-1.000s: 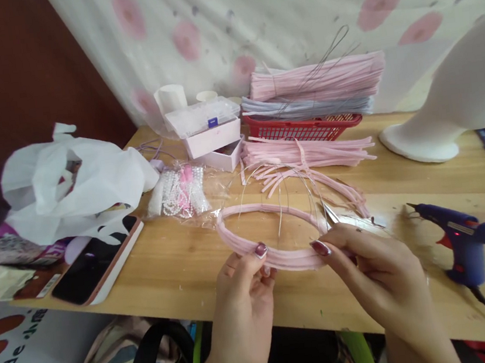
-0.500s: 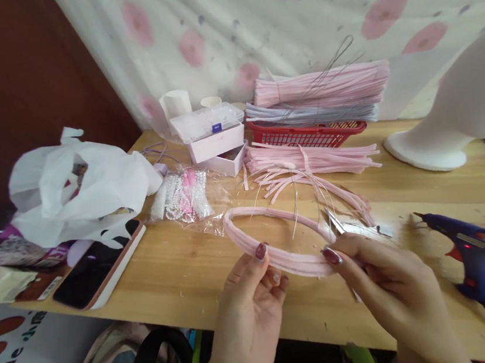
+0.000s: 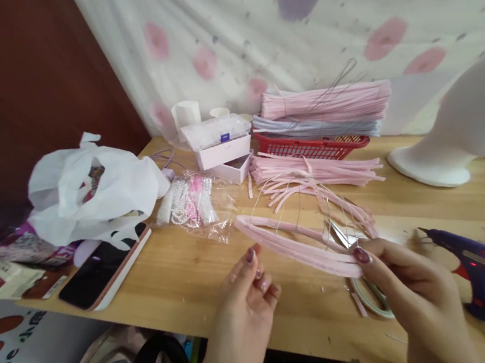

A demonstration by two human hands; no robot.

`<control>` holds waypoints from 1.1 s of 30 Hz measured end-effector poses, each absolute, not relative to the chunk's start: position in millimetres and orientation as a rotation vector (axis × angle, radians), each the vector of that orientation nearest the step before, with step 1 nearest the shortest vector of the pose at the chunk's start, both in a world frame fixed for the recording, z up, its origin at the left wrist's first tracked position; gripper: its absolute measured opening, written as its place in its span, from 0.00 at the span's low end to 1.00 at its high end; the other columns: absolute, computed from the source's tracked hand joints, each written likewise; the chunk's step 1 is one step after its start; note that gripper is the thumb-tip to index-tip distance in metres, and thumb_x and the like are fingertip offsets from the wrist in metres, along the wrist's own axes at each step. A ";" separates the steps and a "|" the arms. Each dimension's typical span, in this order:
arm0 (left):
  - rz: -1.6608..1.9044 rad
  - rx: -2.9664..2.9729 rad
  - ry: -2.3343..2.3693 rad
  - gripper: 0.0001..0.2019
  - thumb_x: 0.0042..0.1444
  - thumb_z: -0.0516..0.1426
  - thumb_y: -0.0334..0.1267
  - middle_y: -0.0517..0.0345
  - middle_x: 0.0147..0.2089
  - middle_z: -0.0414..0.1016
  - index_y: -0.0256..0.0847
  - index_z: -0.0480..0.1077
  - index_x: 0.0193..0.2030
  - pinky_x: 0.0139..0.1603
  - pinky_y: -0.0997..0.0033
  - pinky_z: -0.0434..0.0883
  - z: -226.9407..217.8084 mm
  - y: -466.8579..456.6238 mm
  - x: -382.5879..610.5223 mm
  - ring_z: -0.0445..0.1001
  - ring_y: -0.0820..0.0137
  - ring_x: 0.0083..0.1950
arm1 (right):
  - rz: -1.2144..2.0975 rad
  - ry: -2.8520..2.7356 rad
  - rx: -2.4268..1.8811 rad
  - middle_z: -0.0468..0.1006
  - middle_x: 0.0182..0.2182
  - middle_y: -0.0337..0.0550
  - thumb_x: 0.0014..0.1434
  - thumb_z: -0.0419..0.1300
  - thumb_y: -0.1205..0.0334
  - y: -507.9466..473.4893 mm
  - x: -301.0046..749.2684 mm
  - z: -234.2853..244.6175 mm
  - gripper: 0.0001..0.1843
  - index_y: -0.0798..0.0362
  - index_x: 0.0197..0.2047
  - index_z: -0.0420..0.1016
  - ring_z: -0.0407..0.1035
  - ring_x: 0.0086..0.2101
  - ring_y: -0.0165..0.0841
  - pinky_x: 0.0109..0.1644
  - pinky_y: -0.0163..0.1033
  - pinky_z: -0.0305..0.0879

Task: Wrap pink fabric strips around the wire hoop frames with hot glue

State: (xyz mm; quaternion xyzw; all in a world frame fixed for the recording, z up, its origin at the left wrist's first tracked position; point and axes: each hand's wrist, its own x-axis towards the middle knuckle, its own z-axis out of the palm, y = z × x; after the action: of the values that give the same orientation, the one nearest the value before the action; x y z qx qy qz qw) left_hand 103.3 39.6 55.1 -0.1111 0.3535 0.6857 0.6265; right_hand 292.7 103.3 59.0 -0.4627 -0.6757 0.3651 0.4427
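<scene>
My right hand (image 3: 409, 282) pinches a pink fuzzy hoop (image 3: 295, 252) at its right end, between thumb and fingers. Thin bare wires arch up from the hoop. My left hand (image 3: 250, 298) is just left of the hoop's near side, holding nothing, its fingers loosely curled and apart from the hoop. Under the hoop and my right hand lie scissors (image 3: 339, 233), partly hidden, with a light-coloured handle. A short pink strip (image 3: 358, 304) rests by the scissors. Behind the hoop is a bundle of pink fuzzy stems (image 3: 321, 170).
To the right a blue glue gun (image 3: 469, 262) shows a red light, near a white foam stand (image 3: 430, 167). A red basket (image 3: 309, 148) with stem bundles, white boxes (image 3: 221, 151), bagged beads (image 3: 190, 202), a phone (image 3: 99, 275) and a white bag (image 3: 94, 194) are on the table (image 3: 176, 290).
My left hand has let go of the hoop. My right hand has moved it slightly right, uncovering more of the scissors. The view has shifted a little.
</scene>
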 end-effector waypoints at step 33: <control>1.554 -0.115 0.799 0.18 0.30 0.79 0.37 0.63 0.24 0.73 0.37 0.77 0.23 0.27 0.79 0.67 57.3 55.4 104.8 0.64 0.80 0.25 | 1.073 -1.746 -1.013 0.76 0.26 0.38 0.64 0.66 0.54 114.9 322.8 41.9 0.10 0.49 0.33 0.79 0.68 0.28 0.29 0.32 0.31 0.64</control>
State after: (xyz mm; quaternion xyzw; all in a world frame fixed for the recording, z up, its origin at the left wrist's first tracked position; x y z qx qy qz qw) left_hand 104.8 55.4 57.3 -0.0506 0.3506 0.6815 0.6404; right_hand 322.8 114.9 41.9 -0.4033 -0.6950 0.4269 0.4148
